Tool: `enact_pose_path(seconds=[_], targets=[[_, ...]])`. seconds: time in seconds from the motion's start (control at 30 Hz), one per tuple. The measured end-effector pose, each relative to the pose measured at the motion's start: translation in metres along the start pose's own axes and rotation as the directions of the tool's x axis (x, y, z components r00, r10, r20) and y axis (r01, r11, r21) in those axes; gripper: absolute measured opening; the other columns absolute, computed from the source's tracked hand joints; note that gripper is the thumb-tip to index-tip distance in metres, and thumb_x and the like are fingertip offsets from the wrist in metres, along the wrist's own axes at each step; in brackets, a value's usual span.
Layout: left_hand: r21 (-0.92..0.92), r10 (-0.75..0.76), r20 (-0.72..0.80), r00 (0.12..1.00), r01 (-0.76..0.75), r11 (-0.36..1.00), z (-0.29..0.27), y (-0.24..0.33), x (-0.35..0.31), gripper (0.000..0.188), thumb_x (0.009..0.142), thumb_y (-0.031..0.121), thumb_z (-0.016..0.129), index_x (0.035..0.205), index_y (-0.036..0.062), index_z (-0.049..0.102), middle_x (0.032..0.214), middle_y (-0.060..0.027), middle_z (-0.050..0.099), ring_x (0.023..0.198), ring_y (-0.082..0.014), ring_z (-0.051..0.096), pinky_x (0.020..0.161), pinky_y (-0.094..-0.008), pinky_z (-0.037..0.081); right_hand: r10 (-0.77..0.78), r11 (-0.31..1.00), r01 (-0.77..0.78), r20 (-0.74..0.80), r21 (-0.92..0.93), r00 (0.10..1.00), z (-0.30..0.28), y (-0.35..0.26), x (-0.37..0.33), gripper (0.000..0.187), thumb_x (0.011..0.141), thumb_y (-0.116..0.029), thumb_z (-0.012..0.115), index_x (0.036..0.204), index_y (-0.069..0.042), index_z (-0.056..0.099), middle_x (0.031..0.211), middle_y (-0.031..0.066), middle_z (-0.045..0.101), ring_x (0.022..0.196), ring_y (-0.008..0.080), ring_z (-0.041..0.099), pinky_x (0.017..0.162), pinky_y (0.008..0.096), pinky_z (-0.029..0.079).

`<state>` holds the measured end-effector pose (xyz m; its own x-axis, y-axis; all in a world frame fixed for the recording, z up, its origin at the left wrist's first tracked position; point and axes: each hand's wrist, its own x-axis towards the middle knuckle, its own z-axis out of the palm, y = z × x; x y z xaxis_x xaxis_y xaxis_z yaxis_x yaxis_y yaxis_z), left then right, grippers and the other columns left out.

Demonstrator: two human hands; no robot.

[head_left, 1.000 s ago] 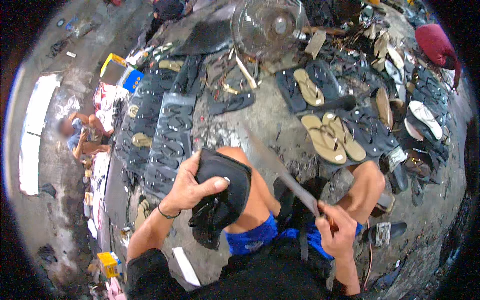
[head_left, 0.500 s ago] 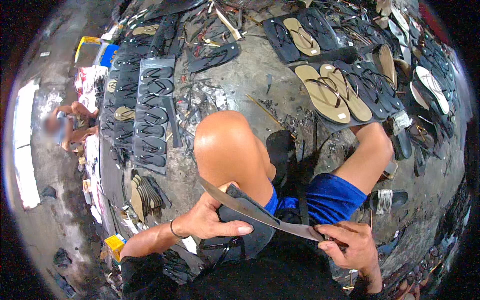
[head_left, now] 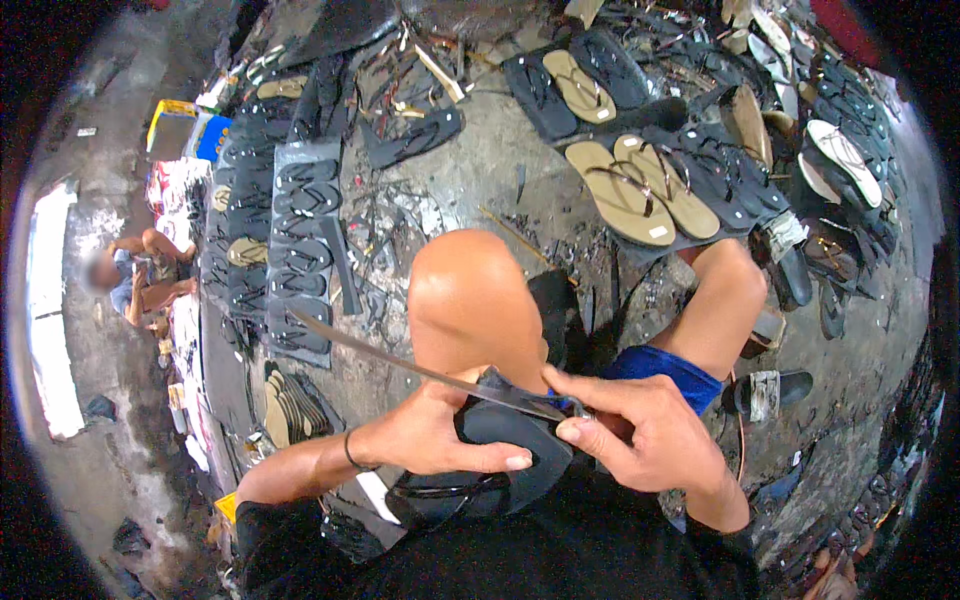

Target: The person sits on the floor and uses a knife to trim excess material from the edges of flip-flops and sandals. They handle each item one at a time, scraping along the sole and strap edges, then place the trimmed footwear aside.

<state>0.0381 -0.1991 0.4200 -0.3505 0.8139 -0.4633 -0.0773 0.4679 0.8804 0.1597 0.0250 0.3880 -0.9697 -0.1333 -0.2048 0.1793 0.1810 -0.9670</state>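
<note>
My left hand is closed around a black flip-flop, its thumb lying across the sole and a glossy dark strap toward my body. Against the far edge of the sole lies a long, thin, curved knife. My right hand grips the knife at its right end, close beside the flip-flop, with the handle mostly hidden by the fingers. The blade runs left past my left hand, and its tip stands out beyond my knee. A dark strip shows along the sole's edge next to the blade.
Rows of black flip-flops lie at the left. Tan flip-flops and black ones lie ahead to the right, near a white flip-flop. Stacked soles stand near my left arm. Scraps litter the floor; another person sits far left.
My right hand has moved left, sliding the knife along the flip-flop's edge, so its tip reaches farther left. My left hand still holds the flip-flop. The view has shifted slightly.
</note>
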Motion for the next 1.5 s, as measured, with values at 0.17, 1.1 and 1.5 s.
enact_pose_path(seconds=[0.17,1.1,1.5], targets=[[0.886,0.442,-0.144,0.886,-0.083,0.456,-0.032,0.081,-0.010,0.039,0.076,0.029,0.087,0.104,0.0069,0.071,0.098,-0.0060,0.071,0.087,-0.0238,0.068,0.081,-0.0360,0.052,-0.153,0.880,0.166,-0.065,0.445,0.986,0.013,0.014,0.004,0.043,0.100,-0.016,0.057,0.138,0.003,0.052,0.120,0.0123,0.067,0.100,0.0163,0.062,0.086,0.0321,0.051],[-0.771,-0.319,-0.603,0.731,-0.431,0.469,0.089,-0.113,0.028,0.040,0.097,0.032,0.061,0.125,0.0026,0.056,0.112,-0.0093,0.068,0.100,-0.0254,0.067,0.092,-0.0393,0.054,0.069,0.988,-0.140,-0.609,-0.070,0.790,0.086,0.066,-0.072,0.024,0.086,-0.015,0.074,0.106,-0.002,0.070,0.088,0.0150,0.072,0.066,0.0255,0.069,0.060,0.0349,0.055],[-0.289,-0.199,-0.195,0.961,0.137,0.948,0.075,-0.123,-0.026,0.063,0.088,0.027,0.074,0.137,-0.0015,0.048,0.128,-0.0070,0.058,0.124,-0.0213,0.052,0.108,-0.0360,0.039,0.146,0.968,-0.024,-0.481,0.251,0.864,0.054,0.070,0.055,0.036,0.088,-0.027,0.074,0.104,0.004,0.066,0.077,0.0054,0.067,0.072,0.0119,0.062,0.068,0.0306,0.052]])
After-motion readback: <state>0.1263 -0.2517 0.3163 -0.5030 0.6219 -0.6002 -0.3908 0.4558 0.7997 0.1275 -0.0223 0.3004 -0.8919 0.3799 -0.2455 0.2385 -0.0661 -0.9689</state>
